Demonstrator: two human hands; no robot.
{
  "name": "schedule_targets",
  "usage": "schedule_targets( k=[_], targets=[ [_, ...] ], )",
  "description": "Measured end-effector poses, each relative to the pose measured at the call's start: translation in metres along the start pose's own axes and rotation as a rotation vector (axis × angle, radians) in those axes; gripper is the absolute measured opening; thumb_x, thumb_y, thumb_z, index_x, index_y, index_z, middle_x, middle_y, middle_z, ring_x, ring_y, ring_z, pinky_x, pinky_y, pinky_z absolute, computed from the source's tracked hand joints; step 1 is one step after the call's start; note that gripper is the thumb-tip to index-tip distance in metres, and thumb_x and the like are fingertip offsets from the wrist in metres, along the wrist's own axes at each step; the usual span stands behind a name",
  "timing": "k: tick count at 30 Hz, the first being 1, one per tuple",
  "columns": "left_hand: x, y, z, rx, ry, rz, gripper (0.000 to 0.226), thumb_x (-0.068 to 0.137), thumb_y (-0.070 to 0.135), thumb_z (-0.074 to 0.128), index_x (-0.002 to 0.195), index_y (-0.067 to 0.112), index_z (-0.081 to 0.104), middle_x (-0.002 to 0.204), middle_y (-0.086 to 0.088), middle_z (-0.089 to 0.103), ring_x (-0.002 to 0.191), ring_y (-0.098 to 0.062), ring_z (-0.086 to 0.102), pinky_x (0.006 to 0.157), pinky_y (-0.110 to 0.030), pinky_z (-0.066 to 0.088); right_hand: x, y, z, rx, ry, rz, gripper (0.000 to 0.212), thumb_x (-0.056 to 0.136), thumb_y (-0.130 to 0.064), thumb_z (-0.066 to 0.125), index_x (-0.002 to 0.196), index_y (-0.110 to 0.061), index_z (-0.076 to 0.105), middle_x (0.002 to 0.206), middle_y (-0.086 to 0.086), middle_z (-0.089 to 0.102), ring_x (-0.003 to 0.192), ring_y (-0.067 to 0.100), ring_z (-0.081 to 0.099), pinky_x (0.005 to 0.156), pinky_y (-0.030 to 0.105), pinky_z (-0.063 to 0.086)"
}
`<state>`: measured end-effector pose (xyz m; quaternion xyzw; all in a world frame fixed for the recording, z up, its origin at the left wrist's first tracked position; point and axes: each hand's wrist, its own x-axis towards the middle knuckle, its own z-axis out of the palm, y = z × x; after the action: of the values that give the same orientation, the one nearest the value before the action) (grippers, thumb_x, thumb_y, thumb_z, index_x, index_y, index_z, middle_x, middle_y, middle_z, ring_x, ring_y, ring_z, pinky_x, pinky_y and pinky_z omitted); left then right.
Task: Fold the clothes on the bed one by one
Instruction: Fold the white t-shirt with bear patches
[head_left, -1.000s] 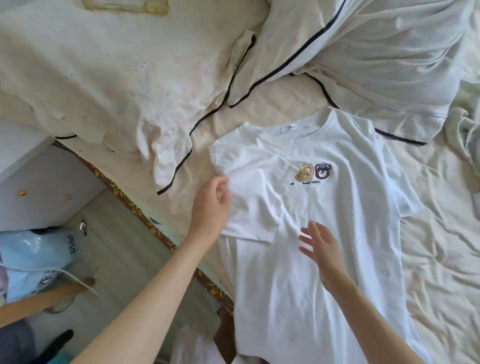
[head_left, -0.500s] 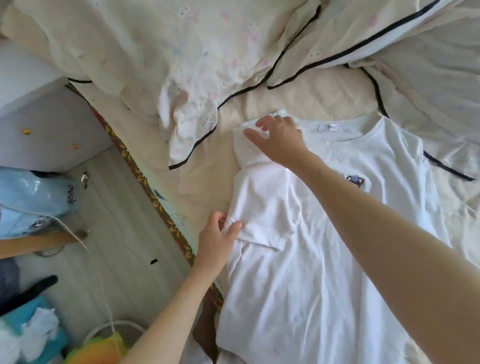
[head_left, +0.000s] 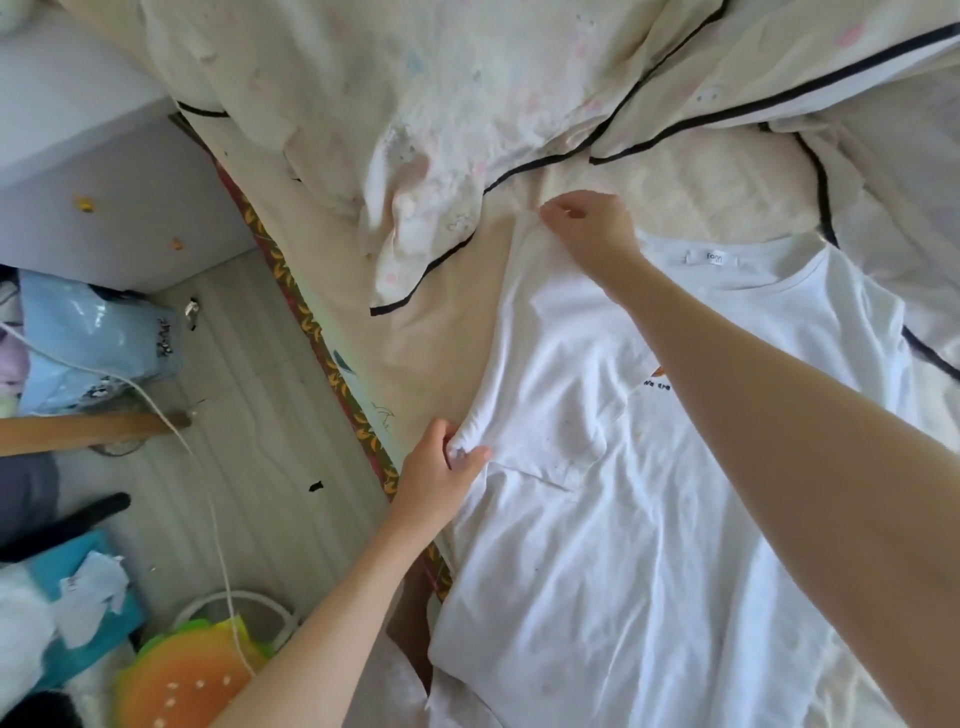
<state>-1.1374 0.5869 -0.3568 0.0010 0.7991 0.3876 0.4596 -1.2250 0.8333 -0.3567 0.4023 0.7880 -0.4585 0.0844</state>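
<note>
Two hands pinching the left side of a white T-shirt (head_left: 675, 519) spread on a bed (head_left: 431, 322).

The left hand (head_left: 441, 475) pinches bunched fabric at the sleeve hem; the right hand (head_left: 592, 228) seems to pinch the far shoulder corner, probably to carry that side inward. The shirt's left edge lies near the mattress edge; a rumpled quilt (head_left: 467, 104) crowds the far side, leaving room rightward.

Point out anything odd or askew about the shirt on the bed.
The white T-shirt lies skewed and wrinkled, its lower left edge hanging over the bed edge. Faint specks dot the folded-in sleeve. No tears show.
</note>
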Motion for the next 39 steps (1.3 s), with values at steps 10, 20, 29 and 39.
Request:
schedule_targets(
  k=[10, 20, 29, 39],
  targets=[
    [-0.01, -0.001, 0.028, 0.699, 0.429, 0.654, 0.031, 0.07, 0.007, 0.079, 0.095, 0.014, 0.061, 0.092, -0.002, 0.056, 0.085, -0.021, 0.047, 0.074, -0.033, 0.036, -0.108, 0.121, -0.017, 0.271, 0.384, 0.397, 0.029, 0.089, -0.03, 0.059, 0.107, -0.007, 0.057, 0.089, 0.0, 0.06, 0.083, 0.018, 0.06, 0.081, 0.034, 0.048],
    [0.014, 0.001, 0.08, 0.939, 0.215, 0.874, 0.042, 0.061, 0.007, 0.083, 0.095, 0.018, 0.062, 0.088, -0.004, 0.058, 0.081, -0.025, 0.056, 0.065, -0.037, 0.045, -0.074, 0.107, -0.044, 0.434, 0.188, 0.372, 0.01, 0.085, -0.019, 0.066, 0.091, -0.013, 0.061, 0.078, 0.004, 0.062, 0.068, 0.018, 0.059, 0.063, 0.033, 0.053],
    [0.001, 0.005, 0.081, 0.835, 0.066, 0.972, 0.024, 0.09, 0.025, 0.044, 0.089, 0.012, 0.064, 0.091, 0.001, 0.064, 0.077, -0.021, 0.061, 0.062, -0.035, 0.049, -0.086, 0.123, -0.075, 0.655, 0.276, 0.347, 0.005, 0.091, -0.012, 0.051, 0.096, -0.011, 0.054, 0.084, 0.009, 0.061, 0.059, 0.022, 0.059, 0.06, 0.033, 0.054],
    [0.03, 0.055, 0.109, 1.291, -0.034, 0.72, 0.071, 0.085, 0.039, 0.062, 0.147, 0.021, 0.032, 0.156, -0.017, 0.019, 0.143, -0.041, 0.013, 0.102, -0.072, 0.014, -0.173, 0.218, -0.12, 0.519, 0.682, 0.375, 0.009, 0.094, -0.013, 0.048, 0.097, -0.015, 0.055, 0.083, 0.002, 0.062, 0.077, 0.017, 0.062, 0.079, 0.039, 0.054]
  ],
)
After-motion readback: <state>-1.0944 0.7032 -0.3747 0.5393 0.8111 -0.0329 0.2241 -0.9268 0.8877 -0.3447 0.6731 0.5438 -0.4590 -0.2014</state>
